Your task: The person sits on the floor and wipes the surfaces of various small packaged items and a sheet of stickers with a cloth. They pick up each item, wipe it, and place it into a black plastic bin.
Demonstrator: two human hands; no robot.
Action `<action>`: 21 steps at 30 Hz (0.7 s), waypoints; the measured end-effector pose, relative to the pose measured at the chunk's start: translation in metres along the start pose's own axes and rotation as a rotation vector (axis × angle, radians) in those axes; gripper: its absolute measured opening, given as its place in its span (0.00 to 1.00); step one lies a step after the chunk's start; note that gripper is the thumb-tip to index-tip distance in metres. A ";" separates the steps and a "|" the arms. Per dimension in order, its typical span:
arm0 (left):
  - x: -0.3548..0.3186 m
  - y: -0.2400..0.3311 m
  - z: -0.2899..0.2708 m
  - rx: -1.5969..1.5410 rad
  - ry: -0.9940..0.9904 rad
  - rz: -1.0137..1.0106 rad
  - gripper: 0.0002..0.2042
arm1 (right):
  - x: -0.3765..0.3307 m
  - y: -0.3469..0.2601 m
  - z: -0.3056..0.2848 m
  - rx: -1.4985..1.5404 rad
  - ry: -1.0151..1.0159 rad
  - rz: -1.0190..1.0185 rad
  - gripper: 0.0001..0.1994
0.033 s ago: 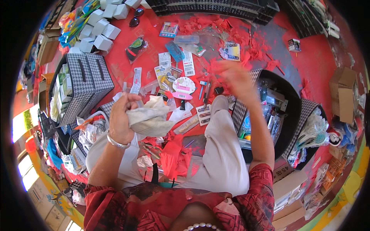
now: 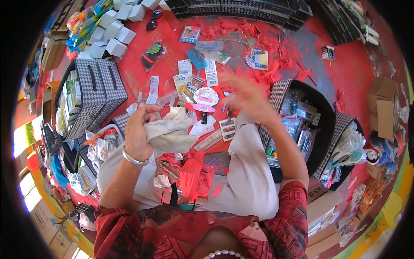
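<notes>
My left hand (image 2: pixel 140 129) is closed on a crumpled whitish cloth (image 2: pixel 172 131), which hangs over my left knee side. My right hand (image 2: pixel 248 97) is raised over the floor above my right foot, its fingers smeared by motion. Between the hands lie a white scalloped hairbrush-like piece with a pink label (image 2: pixel 205 97) and a yellow-and-white blister pack (image 2: pixel 184 88). A card with several dark oval items (image 2: pixel 227 129) rests beside my right foot. Just beyond sit a blue packet (image 2: pixel 196 58) and a white packaged card (image 2: pixel 211 71).
Houndstooth storage bins stand at the left (image 2: pixel 105 80) and at the right (image 2: pixel 280 93), the right one full of packaged goods. White small boxes (image 2: pixel 113 30) pile at the far left. Black crates (image 2: pixel 241 13) line the back. Torn red paper (image 2: pixel 194 177) lies between my legs.
My right hand has swung left and slightly down, from near the right bin toward the packages in the middle. My left hand stays on the cloth.
</notes>
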State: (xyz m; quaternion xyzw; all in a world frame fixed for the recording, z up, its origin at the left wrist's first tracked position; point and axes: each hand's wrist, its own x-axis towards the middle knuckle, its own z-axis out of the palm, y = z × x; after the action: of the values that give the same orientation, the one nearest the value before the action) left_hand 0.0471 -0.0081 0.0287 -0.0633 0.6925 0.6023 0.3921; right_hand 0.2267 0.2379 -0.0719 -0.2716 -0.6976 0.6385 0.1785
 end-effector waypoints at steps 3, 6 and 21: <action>-0.003 0.002 -0.002 -0.174 0.015 -0.083 0.13 | -0.008 -0.054 0.116 0.244 -0.836 -0.344 0.40; -0.007 0.005 -0.007 -0.252 0.052 -0.103 0.13 | -0.012 -0.075 0.147 0.157 -0.934 -0.051 0.32; -0.018 0.024 -0.042 0.212 -0.126 -0.036 0.17 | 0.161 0.133 0.159 -1.012 -0.388 -0.002 0.10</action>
State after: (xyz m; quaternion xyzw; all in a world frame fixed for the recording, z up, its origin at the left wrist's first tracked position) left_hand 0.0263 -0.0462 0.0569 0.0041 0.7249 0.5214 0.4501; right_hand 0.0253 0.2147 -0.2383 -0.2001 -0.9384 0.2610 -0.1062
